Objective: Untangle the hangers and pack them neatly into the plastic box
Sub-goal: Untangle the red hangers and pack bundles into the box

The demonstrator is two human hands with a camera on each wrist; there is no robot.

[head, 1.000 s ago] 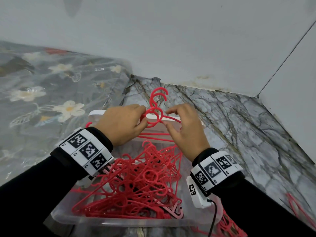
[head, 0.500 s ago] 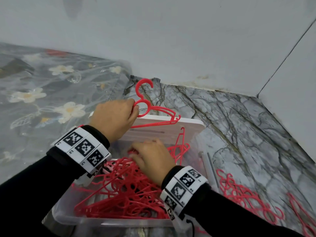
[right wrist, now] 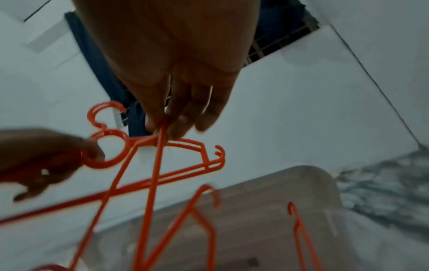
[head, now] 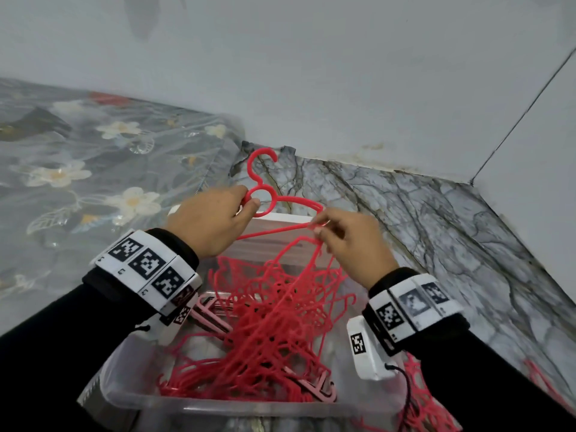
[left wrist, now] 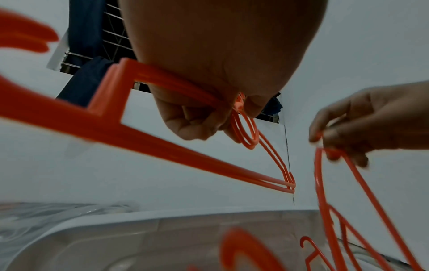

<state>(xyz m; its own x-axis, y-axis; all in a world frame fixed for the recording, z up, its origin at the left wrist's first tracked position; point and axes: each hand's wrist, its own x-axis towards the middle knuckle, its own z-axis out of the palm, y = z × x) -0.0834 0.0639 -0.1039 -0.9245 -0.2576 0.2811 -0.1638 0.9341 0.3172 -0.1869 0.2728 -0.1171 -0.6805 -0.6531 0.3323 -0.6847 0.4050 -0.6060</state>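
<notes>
A clear plastic box (head: 218, 410) sits on the floor below me and holds a tangle of red hangers (head: 265, 344). My left hand (head: 212, 219) pinches the ring under the hook of a small stack of red hangers (head: 265, 182), held above the box's far rim. The left wrist view shows that stack (left wrist: 162, 143) running across the picture. My right hand (head: 349, 244) pinches the tip of another hanger (head: 299, 275) and lifts it out of the tangle, close to the stack's right end. In the right wrist view that hanger (right wrist: 153, 183) hangs down from the fingertips (right wrist: 162, 126).
The box stands on a grey marble-pattern floor (head: 436, 244) in the corner of a white wall (head: 311, 73). A floral sheet under clear plastic (head: 93, 182) lies to the left. More red hangers (head: 427, 400) lie on the floor right of the box.
My right hand rose from the tangle in the box, bringing a hanger up beside the stack. The left hand stayed near the box's far rim with its stack.
</notes>
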